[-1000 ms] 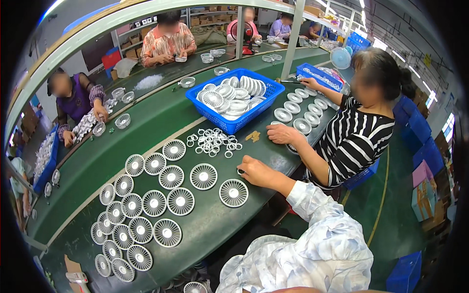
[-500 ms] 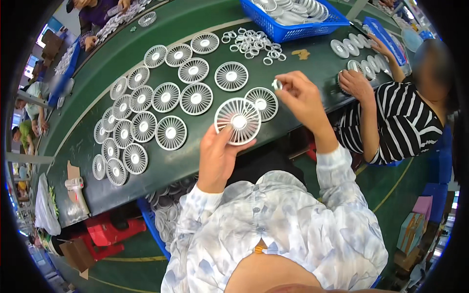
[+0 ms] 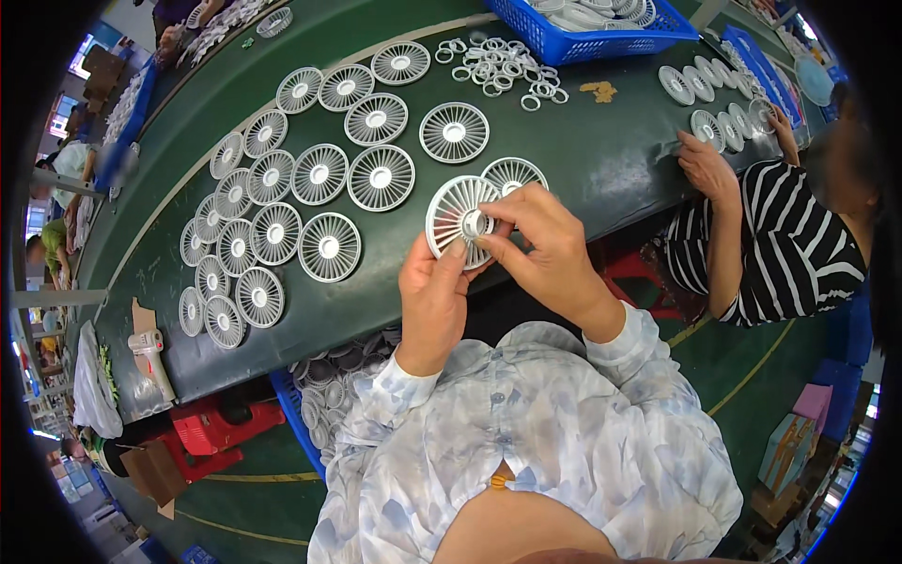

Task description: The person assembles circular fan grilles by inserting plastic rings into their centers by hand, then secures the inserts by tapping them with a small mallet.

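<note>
We hold one white spoked wheel in our left hand, above the near edge of the dark green table. The left hand is closed on the wheel's lower rim: the thumb lies on the face, below the hub, and the fingers support the back. The wheel is tilted with its face toward us.

Our right hand pinches a small white ring between thumb and forefinger at the wheel's hub. We cannot tell whether the ring is fully seated, as the fingers cover part of it.

Just beyond the right hand, a second wheel lies on the table, partly hidden. Another wheel lies flat farther back, apart from the group of wheels spread out to our left. Behind these, we see a loose pile of rings near a blue basket of white parts.

At the table's left end lies a white handheld tool. To our right, a co-worker's hand is near two rows of round parts.
</note>
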`<state>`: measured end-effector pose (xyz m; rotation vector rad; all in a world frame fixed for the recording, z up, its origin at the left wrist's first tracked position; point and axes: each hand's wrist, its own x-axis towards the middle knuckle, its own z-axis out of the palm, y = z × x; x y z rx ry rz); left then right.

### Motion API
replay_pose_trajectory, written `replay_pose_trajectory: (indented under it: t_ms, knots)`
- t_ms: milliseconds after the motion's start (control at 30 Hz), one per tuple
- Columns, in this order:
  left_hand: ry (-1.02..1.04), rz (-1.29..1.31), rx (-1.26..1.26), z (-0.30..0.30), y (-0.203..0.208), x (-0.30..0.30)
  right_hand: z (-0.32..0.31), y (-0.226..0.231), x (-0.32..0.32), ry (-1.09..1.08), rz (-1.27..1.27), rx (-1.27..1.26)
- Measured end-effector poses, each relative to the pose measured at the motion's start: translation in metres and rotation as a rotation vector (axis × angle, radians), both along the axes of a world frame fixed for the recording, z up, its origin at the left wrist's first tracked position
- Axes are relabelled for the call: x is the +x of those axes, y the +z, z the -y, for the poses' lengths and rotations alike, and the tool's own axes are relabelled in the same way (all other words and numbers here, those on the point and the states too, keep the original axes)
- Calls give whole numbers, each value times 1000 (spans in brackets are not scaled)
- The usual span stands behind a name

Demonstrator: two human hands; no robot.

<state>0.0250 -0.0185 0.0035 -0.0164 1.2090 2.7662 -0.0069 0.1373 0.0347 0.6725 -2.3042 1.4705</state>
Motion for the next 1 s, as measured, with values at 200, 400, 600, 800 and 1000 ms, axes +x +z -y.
replay_pose_trajectory:
  t_ms: [200,400,600,800,1000]
  knots:
    - [28,-55,-6,1,1,0,12,-6,-2,-33,-110,43]
    - [21,12,-220,17,-3,-7,16,-12,-2,-25,-68,92]
    - [4,-13,-89,17,-14,-4,22,-4,-2,-55,-28,103]
    - [34,-33,-93,15,-16,-4,21,-5,-7,-46,-99,148]
    - [61,-17,-34,12,-13,-3,23,0,-7,-27,-52,140]
